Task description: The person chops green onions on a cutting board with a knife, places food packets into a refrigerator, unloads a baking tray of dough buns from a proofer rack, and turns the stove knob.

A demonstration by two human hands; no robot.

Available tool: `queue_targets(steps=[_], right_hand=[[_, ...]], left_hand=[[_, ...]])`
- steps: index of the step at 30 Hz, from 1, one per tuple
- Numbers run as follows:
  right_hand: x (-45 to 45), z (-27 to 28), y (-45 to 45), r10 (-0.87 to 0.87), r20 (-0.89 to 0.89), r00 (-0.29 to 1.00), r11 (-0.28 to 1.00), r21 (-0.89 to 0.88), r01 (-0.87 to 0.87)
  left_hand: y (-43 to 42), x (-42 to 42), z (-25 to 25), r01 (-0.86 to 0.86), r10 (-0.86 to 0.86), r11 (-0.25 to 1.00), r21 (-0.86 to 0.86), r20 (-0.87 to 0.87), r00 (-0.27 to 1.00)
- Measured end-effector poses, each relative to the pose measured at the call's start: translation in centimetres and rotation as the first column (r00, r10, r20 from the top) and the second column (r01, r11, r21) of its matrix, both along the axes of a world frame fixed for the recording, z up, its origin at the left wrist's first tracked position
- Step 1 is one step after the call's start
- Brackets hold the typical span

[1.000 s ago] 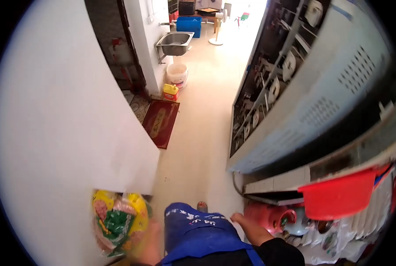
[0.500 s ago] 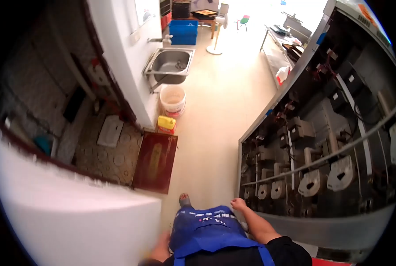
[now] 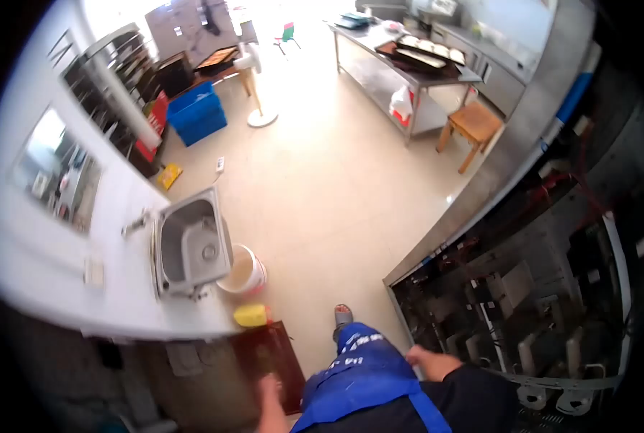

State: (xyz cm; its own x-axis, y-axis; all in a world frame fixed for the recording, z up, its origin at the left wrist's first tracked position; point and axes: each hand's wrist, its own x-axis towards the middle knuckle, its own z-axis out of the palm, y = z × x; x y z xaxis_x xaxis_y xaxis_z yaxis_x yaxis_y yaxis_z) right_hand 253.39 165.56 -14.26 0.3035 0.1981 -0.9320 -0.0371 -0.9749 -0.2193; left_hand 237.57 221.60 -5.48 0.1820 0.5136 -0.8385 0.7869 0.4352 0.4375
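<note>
My left hand (image 3: pixel 270 390) hangs low beside the blue apron (image 3: pixel 362 382), over the dark red mat (image 3: pixel 268 353). It is smeared by motion, so its fingers cannot be made out; no object shows in it. On the other side, my right hand (image 3: pixel 429 361) is at the apron's right edge, with its fingers loosely curled in and nothing visible in them. It is nearest to the open-backed metal cabinet (image 3: pixel 495 303) with exposed wiring, apart from it. One sandalled foot (image 3: pixel 343 315) steps forward on the pale floor.
Along the left wall are a steel sink (image 3: pixel 192 245), a white bucket (image 3: pixel 246 270) and a yellow jug (image 3: pixel 252 315). Farther off are a blue crate (image 3: pixel 196 115), a white fan (image 3: pixel 262 117), a steel table (image 3: pixel 430 115) with trays, and a wooden stool (image 3: pixel 475 124).
I have moved forward: the sink, bucket and mat are closer, and the steel table and stool show more fully. My left hand has swung forward into fuller view.
</note>
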Motion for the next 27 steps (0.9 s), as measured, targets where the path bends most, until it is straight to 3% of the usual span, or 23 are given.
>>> queue_targets(steps=[1,2,3,4,5,6,7,8,9,10,12,15,17,19,20,21,22,24,25,26,27], right_hand=[[4.1,0.1,1.0,0.594,0.048,0.803,0.792,0.143,-0.594],[7.6,-1.8,2.8,0.309,0.01,0.951,0.949,0.066,-0.309],[12.0,-0.1,4.9,0.078,0.078,0.994,0.997,-0.024,-0.077],[16.5,1.8,7.1,-0.166,0.185,0.969,0.982,-0.062,0.18],[21.2,1.7,9.7,-0.29,0.313,0.904,0.941,-0.082,0.33],[25.8,3.2,11.9,-0.354,0.439,0.826,0.928,0.052,0.369],[30.7,2.9,14.1,-0.276,0.49,0.827,0.959,0.087,0.269],[35.2,4.5,16.3,-0.554,0.339,0.76,0.83,0.29,0.476],[39.5,6.6,18.2,-0.769,0.133,0.625,0.609,0.446,0.656],[43.0,8.5,19.3,-0.777,0.142,0.613,0.603,0.448,0.661],[49.6,11.5,21.6,-0.882,0.007,0.471,0.364,0.647,0.67],[56.3,10.9,20.9,-0.903,0.077,0.422,0.366,0.65,0.666],[57.8,9.1,18.8,-0.904,0.252,0.346,0.427,0.468,0.774],[57.9,6.5,15.7,-0.6,0.547,0.584,0.688,-0.021,0.726],[57.2,3.4,13.7,-0.547,0.422,0.723,0.737,-0.166,0.655],[57.3,7.1,14.0,-0.924,0.313,0.221,0.222,-0.032,0.975],[55.4,-0.3,12.2,-0.966,0.24,0.094,0.084,-0.054,0.995],[54.3,-0.9,12.4,-0.881,0.113,-0.459,-0.455,0.064,0.888],[54.8,-1.5,12.5,-0.868,0.101,-0.486,-0.482,0.064,0.874],[55.0,-2.1,12.5,-0.99,0.102,-0.099,-0.107,-0.075,0.991],[54.8,-2.6,12.4,-0.951,0.049,0.306,0.29,-0.207,0.934]], left_hand=[[0.3,2.1,-0.9,-0.094,0.103,0.99,-0.106,0.09,0.991],[0.0,5.7,0.5,-0.045,0.048,0.995,-0.087,0.032,0.998],[-0.1,8.9,0.3,-0.033,0.03,0.995,-0.09,-0.03,0.999],[-0.2,12.2,0.6,-0.004,0.001,0.998,-0.066,-0.044,0.999],[-0.4,15.5,0.8,0.018,-0.021,0.999,-0.05,-0.055,0.998],[-0.3,18.7,0.5,0.025,-0.028,0.998,-0.065,-0.05,0.998],[-0.1,21.6,0.0,0.099,-0.102,0.993,-0.062,-0.046,0.994],[0.2,24.3,-0.6,0.175,-0.178,0.983,-0.056,-0.044,0.983],[0.3,26.9,-1.5,0.186,-0.189,0.98,-0.065,-0.041,0.981],[0.3,29.4,-2.8,0.307,-0.307,0.952,-0.004,-0.057,0.95],[2.1,36.1,-4.6,0.409,-0.408,0.912,-0.011,-0.084,0.909],[6.2,47.1,-5.8,0.517,-0.525,0.851,-0.089,-0.125,0.842],[8.3,55.5,-5.3,0.559,-0.575,0.817,-0.142,-0.149,0.804],[10.0,65.0,-4.2,0.555,-0.581,0.812,-0.18,-0.171,0.796],[10.6,70.4,-3.4,0.56,-0.585,0.81,-0.174,-0.167,0.794],[11.1,75.9,-2.8,0.573,-0.592,0.805,-0.155,-0.146,0.793],[12.0,81.1,-2.4,0.613,-0.62,0.784,-0.099,-0.068,0.782],[13.6,91.2,-1.7,0.66,-0.66,0.751,0.015,0.044,0.75],[13.5,96.4,-1.2,0.67,-0.673,0.739,0.065,0.083,0.735],[13.8,101.1,-1.0,0.687,-0.697,0.717,0.117,0.124,0.706],[13.5,105.1,-1.1,0.7,-0.717,0.697,0.157,0.163,0.677]])
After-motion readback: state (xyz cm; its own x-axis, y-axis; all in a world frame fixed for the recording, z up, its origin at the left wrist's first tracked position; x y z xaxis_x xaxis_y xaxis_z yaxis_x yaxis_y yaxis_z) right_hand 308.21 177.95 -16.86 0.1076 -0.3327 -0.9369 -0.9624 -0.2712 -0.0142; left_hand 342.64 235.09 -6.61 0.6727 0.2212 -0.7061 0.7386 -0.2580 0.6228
